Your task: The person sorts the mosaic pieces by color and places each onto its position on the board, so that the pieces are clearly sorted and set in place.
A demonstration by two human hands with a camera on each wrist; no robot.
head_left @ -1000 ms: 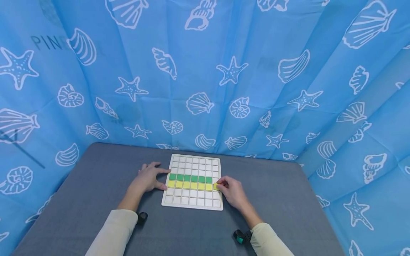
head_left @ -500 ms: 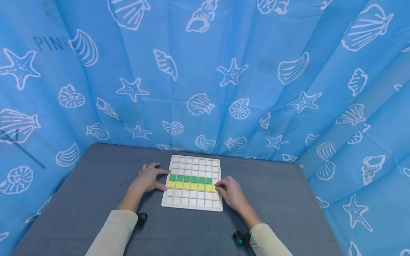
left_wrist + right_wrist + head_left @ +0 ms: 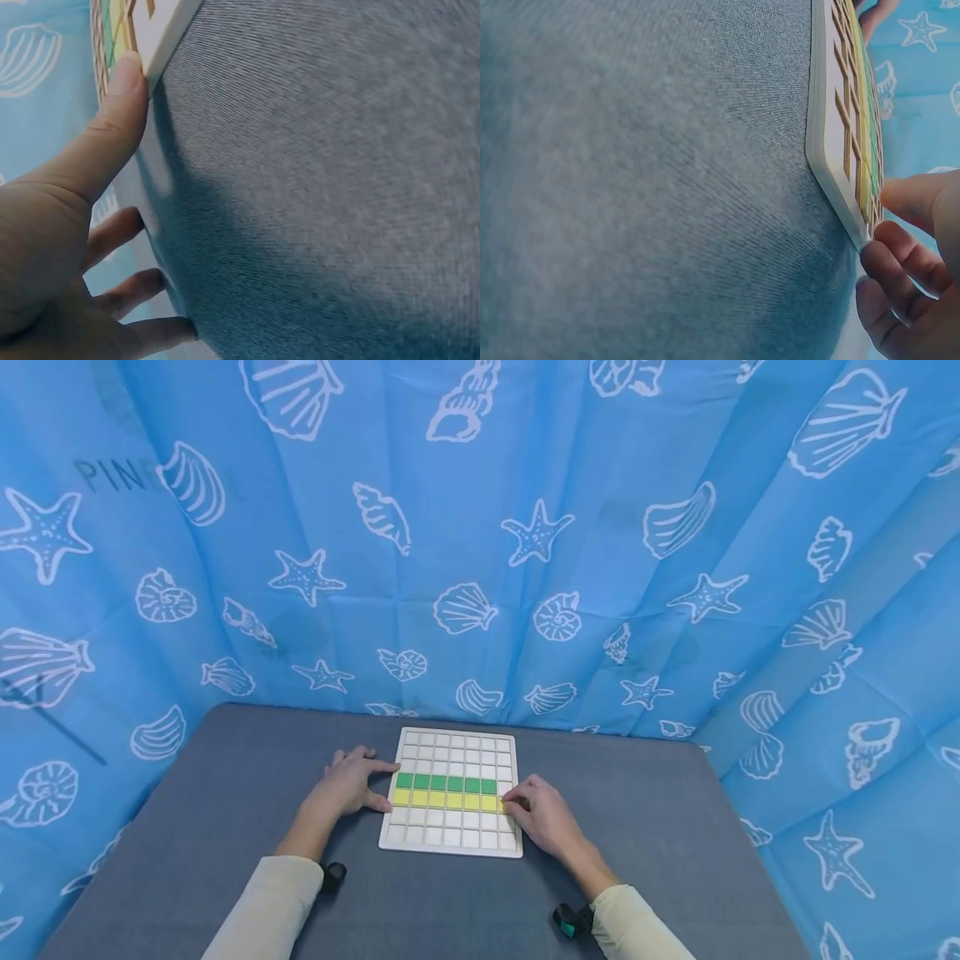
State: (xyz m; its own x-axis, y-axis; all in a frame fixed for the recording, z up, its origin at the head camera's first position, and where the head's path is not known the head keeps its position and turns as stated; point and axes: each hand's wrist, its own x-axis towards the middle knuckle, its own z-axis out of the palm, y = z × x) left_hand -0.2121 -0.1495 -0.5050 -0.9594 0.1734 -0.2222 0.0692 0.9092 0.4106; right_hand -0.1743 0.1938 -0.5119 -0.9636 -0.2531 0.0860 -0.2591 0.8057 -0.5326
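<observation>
A white gridded board [image 3: 453,837] lies flat on the grey-covered table. Across its middle run a row of green tiles [image 3: 438,782] and, just below, a row of yellow tiles [image 3: 438,799]. My left hand [image 3: 348,783] has its fingers spread at the left edge, thumb and index finger touching the rim. At the right edge, my right hand [image 3: 546,814] pinches a yellow tile [image 3: 502,804] at the end of the yellow row; the fingertips cover most of it. In the right wrist view, the thumb and curled fingers meet at the board's side [image 3: 819,105].
A blue curtain [image 3: 465,560] with white shells and starfish hangs behind the table and along its sides. Grey cloth [image 3: 442,910] covers the tabletop around the board. Black wrist straps [image 3: 333,877] sit at both cuffs.
My right hand has lowered the yellow tile from a tilt over the board's right edge into line with the yellow row. My left hand has stayed at the left edge.
</observation>
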